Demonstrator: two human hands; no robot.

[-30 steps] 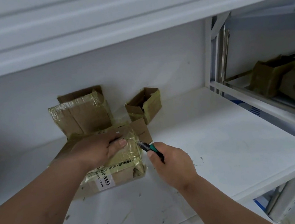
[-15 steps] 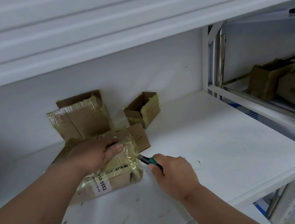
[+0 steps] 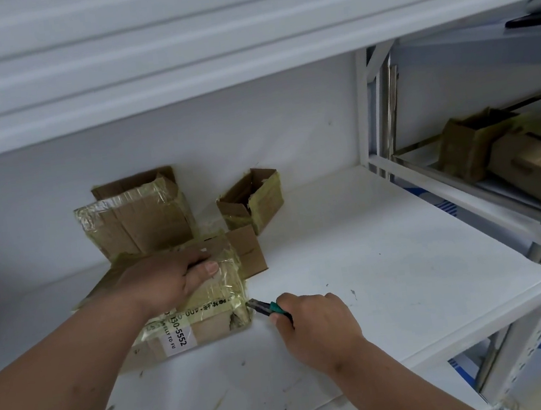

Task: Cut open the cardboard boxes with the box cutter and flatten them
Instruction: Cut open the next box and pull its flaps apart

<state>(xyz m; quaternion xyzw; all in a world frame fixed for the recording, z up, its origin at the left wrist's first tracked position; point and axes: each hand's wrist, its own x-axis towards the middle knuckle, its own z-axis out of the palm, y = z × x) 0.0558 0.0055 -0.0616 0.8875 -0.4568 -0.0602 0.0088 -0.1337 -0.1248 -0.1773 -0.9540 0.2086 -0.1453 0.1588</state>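
Taped box [image 3: 202, 301], at 9 o'clock on the shelf [image 3: 390, 275]: my left hand [image 3: 166, 282] grips its top; my right hand [image 3: 314, 325] clenches the box cutter [image 3: 263, 308], blade at its 3 o'clock corner; slitting step, next needs a steady pull along the tape

We have one head-worn view, looking forward and down, close over a white shelf [image 3: 390, 275] filling mid-frame.
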